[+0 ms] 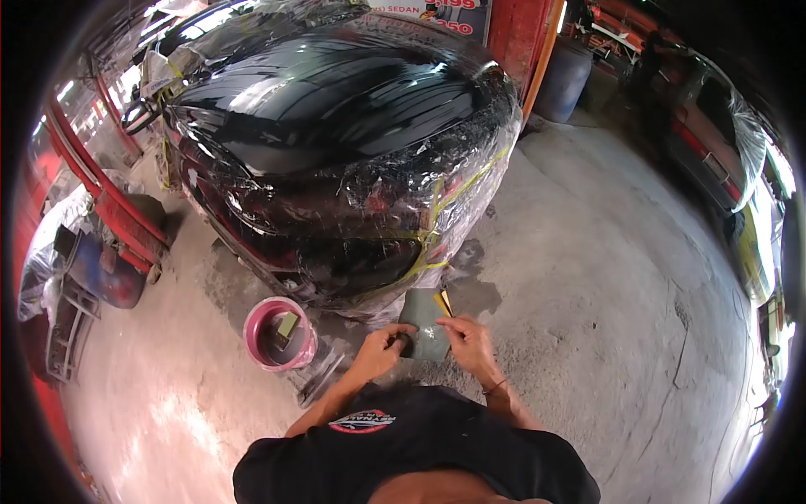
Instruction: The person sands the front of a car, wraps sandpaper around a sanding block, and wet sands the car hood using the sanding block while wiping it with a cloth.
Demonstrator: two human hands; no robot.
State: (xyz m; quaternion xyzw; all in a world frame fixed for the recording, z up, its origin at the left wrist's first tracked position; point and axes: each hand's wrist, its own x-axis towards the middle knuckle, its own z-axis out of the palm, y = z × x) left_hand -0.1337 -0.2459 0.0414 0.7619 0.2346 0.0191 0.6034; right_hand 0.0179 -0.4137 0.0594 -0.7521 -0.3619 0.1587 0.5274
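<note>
Both hands at a gray-green sheet beside a film-wrapped car

In the head view, the sheet (426, 326) lies between the two hands, low in front of the person and just below the wrapped lower edge of the car (336, 109). The left hand (384, 350) is narrow, its fingers curled on a small dark piece (405, 343) at the sheet's left edge. The right hand (470, 343) is narrow too, thumb and fingers pinched at the right edge, on a yellow and dark strip (442, 303) that points up toward the car; what the strip is, I cannot tell.

Left of the hands, a pink bucket (308, 344) stands on the concrete floor (579, 277) with a green block (288, 325) inside. The car's upper panel is glossy black, with clear film (470, 181) and yellow tape (474, 181) around it. Dark patches mark the floor near the car. A blue barrel (563, 80) stands beyond, beside a red post (512, 46).
</note>
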